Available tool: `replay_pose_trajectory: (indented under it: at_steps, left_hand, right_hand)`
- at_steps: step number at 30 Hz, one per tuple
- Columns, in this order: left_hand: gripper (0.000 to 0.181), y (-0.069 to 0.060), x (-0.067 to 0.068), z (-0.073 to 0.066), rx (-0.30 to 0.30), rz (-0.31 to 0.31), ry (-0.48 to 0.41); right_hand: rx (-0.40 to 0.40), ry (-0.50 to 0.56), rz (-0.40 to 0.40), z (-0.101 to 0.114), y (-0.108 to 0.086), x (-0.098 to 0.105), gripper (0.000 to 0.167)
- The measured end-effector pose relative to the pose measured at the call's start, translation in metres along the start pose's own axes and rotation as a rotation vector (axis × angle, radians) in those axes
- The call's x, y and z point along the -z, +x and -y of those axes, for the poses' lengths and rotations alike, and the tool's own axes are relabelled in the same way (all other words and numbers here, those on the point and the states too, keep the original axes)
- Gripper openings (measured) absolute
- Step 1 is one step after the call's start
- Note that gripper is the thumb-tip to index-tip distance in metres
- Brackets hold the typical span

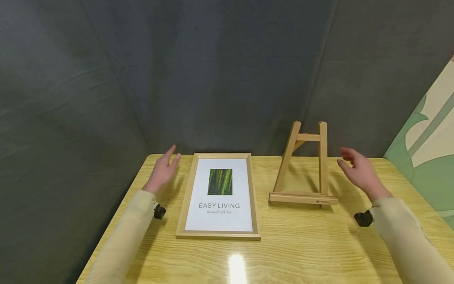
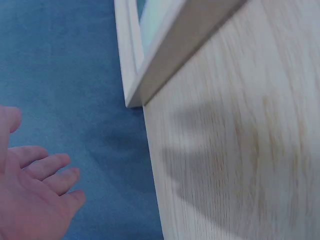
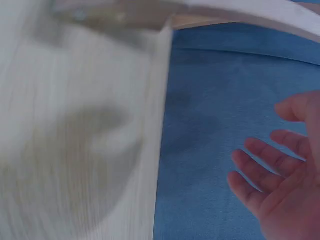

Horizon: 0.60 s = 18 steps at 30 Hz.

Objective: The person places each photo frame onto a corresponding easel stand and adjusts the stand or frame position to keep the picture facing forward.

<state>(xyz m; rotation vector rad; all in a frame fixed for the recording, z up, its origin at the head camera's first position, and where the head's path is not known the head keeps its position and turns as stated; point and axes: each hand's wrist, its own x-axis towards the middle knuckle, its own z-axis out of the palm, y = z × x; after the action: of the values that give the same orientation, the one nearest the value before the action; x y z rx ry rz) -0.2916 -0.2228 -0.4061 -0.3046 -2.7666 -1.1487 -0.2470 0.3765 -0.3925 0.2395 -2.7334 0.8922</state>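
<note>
A light wooden picture frame [image 1: 220,234] lies flat on the table, its white sheet printed "EASY LIVING" around a green bamboo picture [image 1: 220,182]. To its left, my left hand [image 1: 163,171] hovers with fingers extended, touching nothing. A small wooden easel [image 1: 323,165] stands upright right of the frame. Beyond the easel's right side, my right hand [image 1: 360,173] is raised with relaxed, slightly bent fingers, holding nothing. The left wrist view has the frame's corner [image 2: 137,90] beside my left hand [image 2: 37,200]; the right wrist view shows my right hand [image 3: 285,180] below part of the easel [image 3: 135,12].
The wood-grain table [image 1: 298,252] reaches back to a dark grey cloth [image 1: 227,79], which also hangs along the left side. A green and beige patterned panel [image 1: 432,157] is at the right. Black wrist devices sit at both cuffs.
</note>
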Motion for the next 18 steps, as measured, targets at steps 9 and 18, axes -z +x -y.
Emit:
replay_pose_trajectory:
  at_steps: [9, 18]
  left_hand:
    - [0.058, -0.002, 0.001, -0.008, 0.029, -0.04, -0.198]
    - [0.055, -0.005, -0.001, -0.015, 0.05, -0.006, -0.38]
  right_hand:
    - [-0.062, 0.352, -0.063, 0.014, -0.013, 0.021, 0.039]
    - [-0.184, 0.79, 0.046, 0.034, -0.021, 0.038, 0.028]
